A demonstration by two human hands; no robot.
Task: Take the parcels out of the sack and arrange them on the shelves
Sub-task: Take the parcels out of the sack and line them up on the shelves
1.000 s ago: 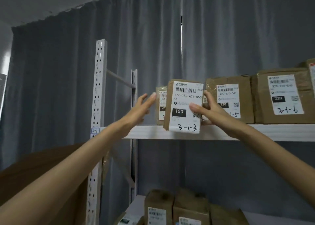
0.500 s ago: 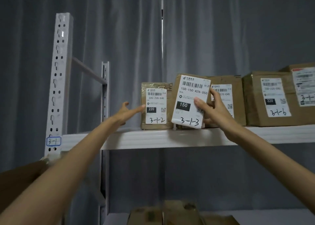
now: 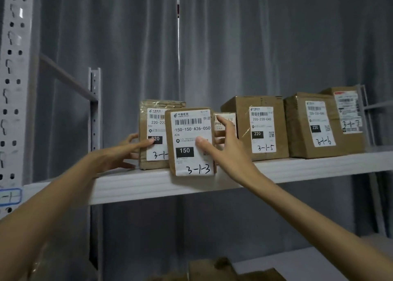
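A small brown parcel marked 3-1-3 [image 3: 191,140] stands upright at the front edge of the white upper shelf [image 3: 148,185]. My right hand [image 3: 225,149] holds it, thumb on its label and fingers along its right side. Just behind and to the left stands another parcel with a 220 label [image 3: 153,132]. My left hand [image 3: 125,153] grips that parcel's left edge, thumb across the label. A small parcel [image 3: 228,121] is partly hidden behind my right fingers.
Further right on the shelf stand parcels marked 3-1-5 [image 3: 261,127], 3-1-6 [image 3: 314,125] and 3-1-7 [image 3: 348,112]. A perforated white upright [image 3: 14,89] rises at left. More brown boxes [image 3: 212,270] lie on the lower shelf. A grey curtain hangs behind.
The 3-1-3 parcel has come down from tilted to standing on the shelf edge. My left hand moved from pointing at the 220 parcel to gripping its left side. The view moved closer.
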